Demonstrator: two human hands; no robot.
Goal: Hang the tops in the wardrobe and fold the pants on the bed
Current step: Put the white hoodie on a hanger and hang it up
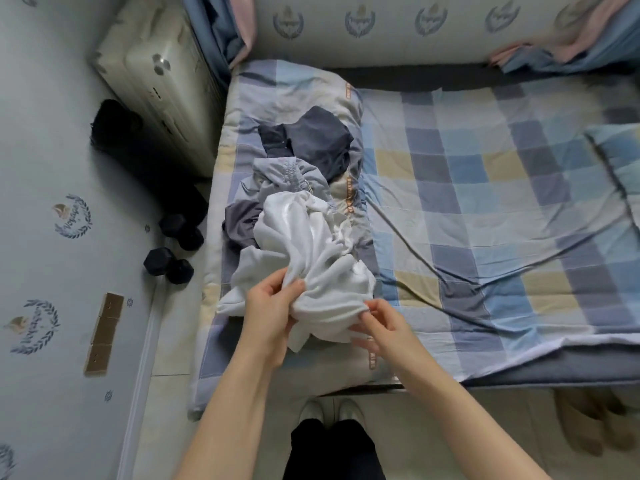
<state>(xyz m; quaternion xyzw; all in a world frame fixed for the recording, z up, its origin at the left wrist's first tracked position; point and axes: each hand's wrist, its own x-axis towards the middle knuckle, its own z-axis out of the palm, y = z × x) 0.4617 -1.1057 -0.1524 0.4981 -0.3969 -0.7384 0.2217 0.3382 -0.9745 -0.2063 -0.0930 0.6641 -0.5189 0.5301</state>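
Both hands at frame centre-bottom grip a white garment (311, 258) on the checked bed (485, 202); left hand (273, 306) bunches cloth; right hand (384, 327) pinches an edge. Grey clothes (311, 140) lie beyond.

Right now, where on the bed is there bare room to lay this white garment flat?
The checked sheet lies bare between the clothes pile and the pillow. The quilt end is crowded; both hands grip the white garment there.

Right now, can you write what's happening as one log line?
left hand: grips white garment | right hand: pinches its edge | pile: on checked bed | nothing folded yet
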